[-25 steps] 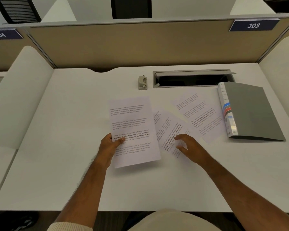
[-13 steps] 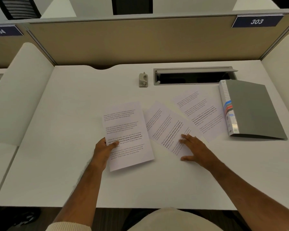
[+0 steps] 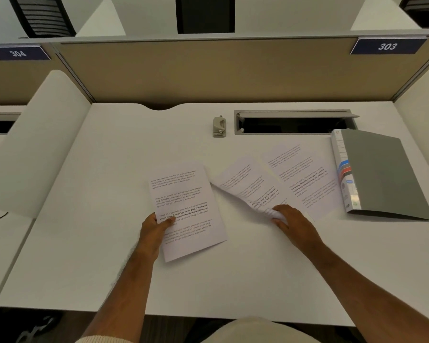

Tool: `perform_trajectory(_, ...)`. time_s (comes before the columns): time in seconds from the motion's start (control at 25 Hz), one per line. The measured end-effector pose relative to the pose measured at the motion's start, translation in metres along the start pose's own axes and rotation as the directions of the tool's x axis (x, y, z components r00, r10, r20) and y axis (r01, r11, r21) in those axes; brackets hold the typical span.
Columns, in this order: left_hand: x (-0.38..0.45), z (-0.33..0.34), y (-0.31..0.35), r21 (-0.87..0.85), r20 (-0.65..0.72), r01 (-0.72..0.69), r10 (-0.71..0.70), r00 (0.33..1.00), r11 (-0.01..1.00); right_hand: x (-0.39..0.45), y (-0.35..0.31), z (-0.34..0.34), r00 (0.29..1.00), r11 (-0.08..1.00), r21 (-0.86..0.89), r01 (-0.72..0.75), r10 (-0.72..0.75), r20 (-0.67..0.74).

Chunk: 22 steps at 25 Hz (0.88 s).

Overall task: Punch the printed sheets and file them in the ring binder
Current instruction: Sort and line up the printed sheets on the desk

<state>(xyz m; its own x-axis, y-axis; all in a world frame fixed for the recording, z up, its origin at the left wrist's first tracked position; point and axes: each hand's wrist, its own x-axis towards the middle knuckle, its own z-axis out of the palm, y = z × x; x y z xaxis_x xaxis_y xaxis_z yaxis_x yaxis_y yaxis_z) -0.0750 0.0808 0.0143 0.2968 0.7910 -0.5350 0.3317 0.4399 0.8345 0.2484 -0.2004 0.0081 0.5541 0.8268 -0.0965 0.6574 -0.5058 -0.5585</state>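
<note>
Three printed sheets lie on the white desk (image 3: 109, 256). My left hand (image 3: 154, 231) pinches the left sheet (image 3: 186, 209) at its left edge, thumb on top. My right hand (image 3: 292, 225) grips the near edge of the middle sheet (image 3: 248, 184), which bends and lifts off the desk. The third sheet (image 3: 302, 174) lies flat further right, touching the closed grey ring binder (image 3: 382, 174). A small beige hole punch (image 3: 219, 126) stands at the back of the desk, away from both hands.
An open cable tray slot (image 3: 292, 125) runs along the back right, beside the punch. A tan partition (image 3: 208, 70) closes the back, and white side panels (image 3: 35, 149) flank the desk on both sides.
My right hand went from lying flat on the middle sheet to gripping its near edge and lifting it. The left hand keeps hold of the left sheet, which has hardly moved.
</note>
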Motion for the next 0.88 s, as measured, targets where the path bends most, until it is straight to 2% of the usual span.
perform_trajectory(0.24,0.002,0.002,-0.006,-0.030,-0.022,0.025,-0.026,0.999,0.999,0.010,-0.029,0.005,0.999,0.992,0.126,-0.033,0.031,0.020)
perform_trajectory(0.64,0.000,0.034,0.001,0.030,0.098,0.040,-0.043,0.994,0.999,0.016,-0.093,0.035,0.977,0.975,0.207,0.074,-0.112,0.179)
perform_trajectory(0.76,-0.002,0.046,0.006,0.036,0.119,0.076,-0.080,0.990,0.996,0.019,-0.111,0.041,0.968,0.973,0.215,0.082,-0.129,0.217)
perform_trajectory(0.88,-0.008,0.057,0.015,-0.030,0.167,0.158,-0.151,0.974,0.987,0.022,-0.125,0.049,0.956,0.979,0.198,0.055,-0.108,0.272)
